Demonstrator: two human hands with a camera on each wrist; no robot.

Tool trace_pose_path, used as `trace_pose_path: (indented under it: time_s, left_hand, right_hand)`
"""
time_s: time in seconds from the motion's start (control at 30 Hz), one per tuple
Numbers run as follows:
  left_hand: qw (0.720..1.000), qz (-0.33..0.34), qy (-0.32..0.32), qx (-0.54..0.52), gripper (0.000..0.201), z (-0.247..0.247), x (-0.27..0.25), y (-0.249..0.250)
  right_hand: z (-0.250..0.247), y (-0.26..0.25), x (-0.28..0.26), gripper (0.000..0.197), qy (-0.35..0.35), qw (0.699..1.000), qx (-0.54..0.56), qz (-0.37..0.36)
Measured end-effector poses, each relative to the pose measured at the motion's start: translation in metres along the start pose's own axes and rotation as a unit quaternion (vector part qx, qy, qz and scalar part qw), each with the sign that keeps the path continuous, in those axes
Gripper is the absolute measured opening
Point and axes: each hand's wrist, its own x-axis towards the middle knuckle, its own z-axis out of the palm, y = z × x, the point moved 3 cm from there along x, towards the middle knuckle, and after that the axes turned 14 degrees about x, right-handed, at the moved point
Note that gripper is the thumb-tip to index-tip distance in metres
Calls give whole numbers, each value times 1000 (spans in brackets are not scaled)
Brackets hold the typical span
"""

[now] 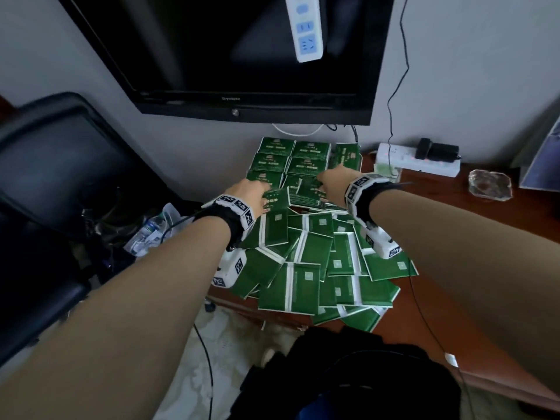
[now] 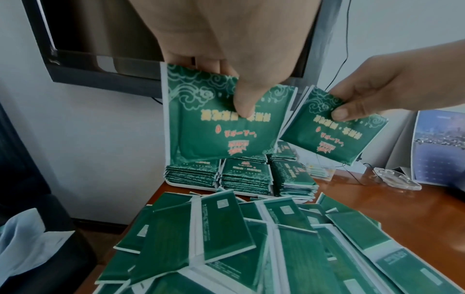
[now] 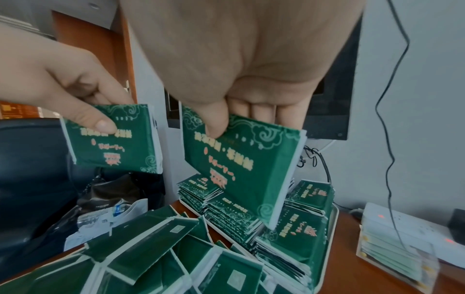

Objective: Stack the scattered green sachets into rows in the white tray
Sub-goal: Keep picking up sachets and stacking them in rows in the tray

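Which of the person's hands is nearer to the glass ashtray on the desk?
Right. The right hand holds sachets above the white tray, on the side toward the glass ashtray. The left hand holds a sachet at the tray's opposite side, farther away.

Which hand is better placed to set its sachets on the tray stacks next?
Probably the right hand: its sachets hang directly above the tray stacks, nearer than the left hand.

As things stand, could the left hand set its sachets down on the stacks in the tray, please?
Probably yes. The left hand pinches its sachets just above the stacks in the tray, with nothing between them; the right hand is off to the side.
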Motion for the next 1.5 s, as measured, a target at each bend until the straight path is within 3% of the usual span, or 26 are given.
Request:
trace_pose_path:
  time_s: [0.43,0.83,1.0,1.27,1.37,1.5]
  left_hand:
    - [995,92,21,21,39,52,126,-113]
    - [982,166,60,68,39,76,189,-113]
    - [976,184,80,88,39,83,208,-110]
    - [958,253,76,111,54,132,210,-92]
    - [959,253,82,99,58,146,208,-90]
    - [958,261,89,76,56,145,212,-88]
  right_hand:
    - [27,-56,92,33,19,992,22,126]
    - [38,-46,151,31,24,984,-22,176]
    - [52,-40,167,28,41,987,-30,154]
    - [93,-21,183,43,10,989,-37,146]
    - [108,-17,182,54,15,989,-26,143]
    - [114,-13,183,55,29,989,-20,142]
